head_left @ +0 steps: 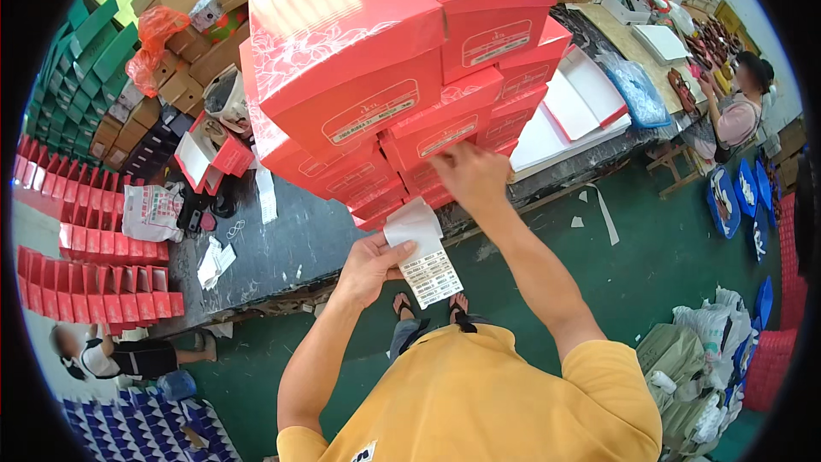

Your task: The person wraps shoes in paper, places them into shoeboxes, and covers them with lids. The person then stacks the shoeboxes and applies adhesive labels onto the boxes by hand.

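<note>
A dark worktop [299, 235] carries a tall stack of red boxes [351, 60]. Before them, a white label sheet [432, 274] extends rightward from the left hand [369, 272], which grips it thumb uppermost. Beyond the sheet, the right hand [472, 178] bends its fingers at a box front; whether it grasps anything, I cannot tell.

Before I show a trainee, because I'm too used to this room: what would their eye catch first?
The tall stack of red boxes on the dark table, filling the upper middle. Just below it in the picture, the left hand holds a white label sheet, while the right hand is at a box front. The yellow shirt stands out at the bottom.
</note>
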`<control>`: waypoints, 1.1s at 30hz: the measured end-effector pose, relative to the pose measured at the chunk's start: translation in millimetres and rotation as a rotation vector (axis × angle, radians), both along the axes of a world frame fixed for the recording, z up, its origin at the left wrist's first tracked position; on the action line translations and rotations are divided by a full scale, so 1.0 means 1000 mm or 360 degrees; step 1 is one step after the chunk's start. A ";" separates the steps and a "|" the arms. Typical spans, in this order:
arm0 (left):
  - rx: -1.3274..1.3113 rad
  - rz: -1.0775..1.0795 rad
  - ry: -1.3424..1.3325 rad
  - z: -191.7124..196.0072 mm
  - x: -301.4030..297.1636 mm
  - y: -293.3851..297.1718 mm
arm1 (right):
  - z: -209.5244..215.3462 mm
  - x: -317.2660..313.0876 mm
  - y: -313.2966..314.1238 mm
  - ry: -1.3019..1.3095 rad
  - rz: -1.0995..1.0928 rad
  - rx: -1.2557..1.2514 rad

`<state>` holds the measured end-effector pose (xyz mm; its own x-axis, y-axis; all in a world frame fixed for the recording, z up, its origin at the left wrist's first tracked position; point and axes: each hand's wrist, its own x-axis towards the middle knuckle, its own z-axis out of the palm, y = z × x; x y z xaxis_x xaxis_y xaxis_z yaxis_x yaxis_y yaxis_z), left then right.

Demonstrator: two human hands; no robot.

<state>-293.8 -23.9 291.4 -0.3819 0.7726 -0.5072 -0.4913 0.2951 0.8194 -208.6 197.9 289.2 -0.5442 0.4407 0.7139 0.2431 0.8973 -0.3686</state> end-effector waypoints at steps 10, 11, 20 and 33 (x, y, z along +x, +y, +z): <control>-0.0050 0.0023 0.0315 0.032 0.004 0.043 | 0.017 0.071 -0.044 -0.0081 0.0714 -0.0377; -0.0041 -0.0006 0.0314 0.031 0.006 0.048 | 0.014 0.074 -0.045 -0.0080 0.0684 -0.0372; -0.0137 0.0128 0.0053 0.001 0.021 0.069 | -0.019 0.083 -0.020 0.0000 0.0732 -0.0528; 0.0082 -0.0070 0.0092 0.005 0.028 0.074 | 0.006 0.076 0.098 0.0048 0.0334 -0.0475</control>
